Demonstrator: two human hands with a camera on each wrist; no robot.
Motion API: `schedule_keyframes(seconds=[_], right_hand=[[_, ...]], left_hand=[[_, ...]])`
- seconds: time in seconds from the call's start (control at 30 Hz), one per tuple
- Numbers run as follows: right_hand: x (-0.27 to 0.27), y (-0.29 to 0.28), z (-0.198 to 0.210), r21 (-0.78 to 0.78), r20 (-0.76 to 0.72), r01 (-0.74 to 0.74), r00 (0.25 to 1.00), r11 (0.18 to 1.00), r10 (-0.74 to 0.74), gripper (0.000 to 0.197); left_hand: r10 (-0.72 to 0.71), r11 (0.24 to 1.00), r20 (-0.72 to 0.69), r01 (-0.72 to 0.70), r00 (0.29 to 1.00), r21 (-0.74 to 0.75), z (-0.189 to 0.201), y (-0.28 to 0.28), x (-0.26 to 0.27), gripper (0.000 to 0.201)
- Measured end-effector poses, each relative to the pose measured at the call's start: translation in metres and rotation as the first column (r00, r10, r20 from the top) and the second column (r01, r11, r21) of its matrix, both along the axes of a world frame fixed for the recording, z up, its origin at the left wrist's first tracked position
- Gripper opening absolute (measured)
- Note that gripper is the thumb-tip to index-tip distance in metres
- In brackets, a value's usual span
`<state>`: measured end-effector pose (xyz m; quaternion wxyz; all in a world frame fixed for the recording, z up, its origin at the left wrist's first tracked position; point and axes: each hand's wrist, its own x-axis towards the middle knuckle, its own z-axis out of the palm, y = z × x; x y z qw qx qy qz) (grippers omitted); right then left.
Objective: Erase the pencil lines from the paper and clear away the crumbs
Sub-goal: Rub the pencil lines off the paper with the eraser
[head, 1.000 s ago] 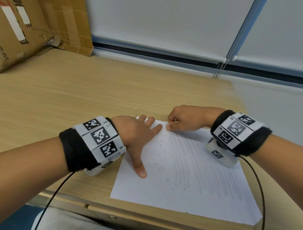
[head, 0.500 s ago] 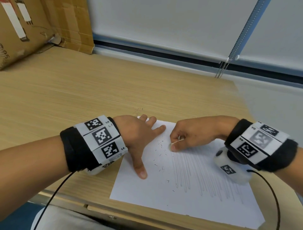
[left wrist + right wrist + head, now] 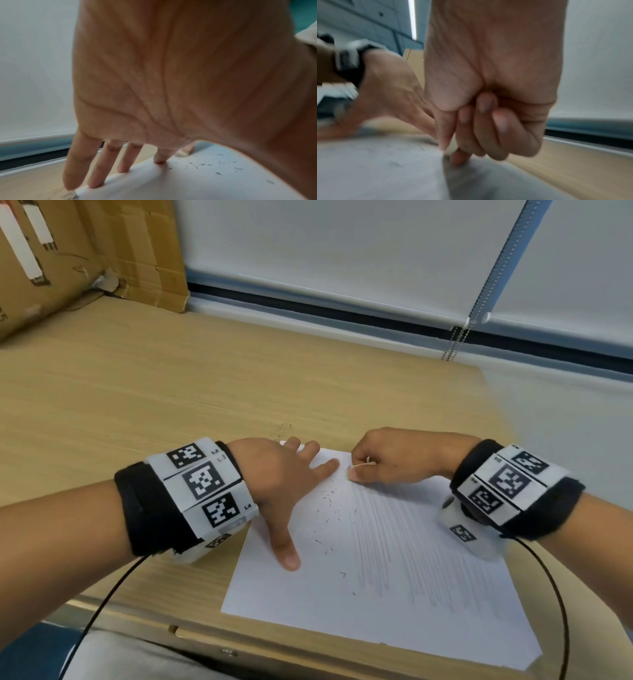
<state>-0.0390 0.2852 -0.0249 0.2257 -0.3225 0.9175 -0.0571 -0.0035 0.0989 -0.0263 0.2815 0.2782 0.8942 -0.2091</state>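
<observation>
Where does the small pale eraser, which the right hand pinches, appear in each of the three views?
Head view: the small pale eraser shows at the centre, at the white paper sheet's far edge, pinched by the right hand.
Left wrist view: a pale bit shows low, right of centre, beyond the index fingertip.
Right wrist view: hidden by the curled fingers.
Shared landmark: the left hand, pressing the sheet.

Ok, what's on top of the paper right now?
On the paper: pencil lines, dark crumbs, the left hand pressing flat, and the right hand pinching a mostly hidden eraser. Anything under the hands is covered.
</observation>
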Motion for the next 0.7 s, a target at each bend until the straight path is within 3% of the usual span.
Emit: schedule_keyframes(seconds=[0.13,0.27,0.43,0.6,0.7], right_hand=[[0.015,0.000,-0.001,0.066,0.131,-0.087,0.988,0.994,0.078,0.041],[0.007,0.001,0.001,-0.019,-0.026,0.001,1.000,1.000,-0.002,0.039],[0.034,-0.005,-0.003,0.058,0.131,-0.142,0.982,0.988,0.134,0.037],[0.012,-0.001,-0.002,-0.037,-0.033,-0.042,0.999,0.998,0.041,0.039],[0.033,-0.001,-0.002,0.045,0.120,-0.122,0.986,0.992,0.116,0.038]], left_hand=[[-0.005,1.000,-0.008,0.005,1.000,-0.002,0.000,0.001,0.001,0.149],[0.015,1.000,0.006,-0.015,1.000,-0.003,0.001,0.001,0.000,0.150],[-0.004,1.000,-0.014,0.004,1.000,0.005,-0.002,0.000,0.000,0.152],[0.006,1.000,-0.002,-0.006,1.000,-0.009,-0.001,0.001,-0.001,0.151],[0.000,1.000,-0.012,0.000,1.000,-0.006,-0.001,0.001,0.000,0.151]])
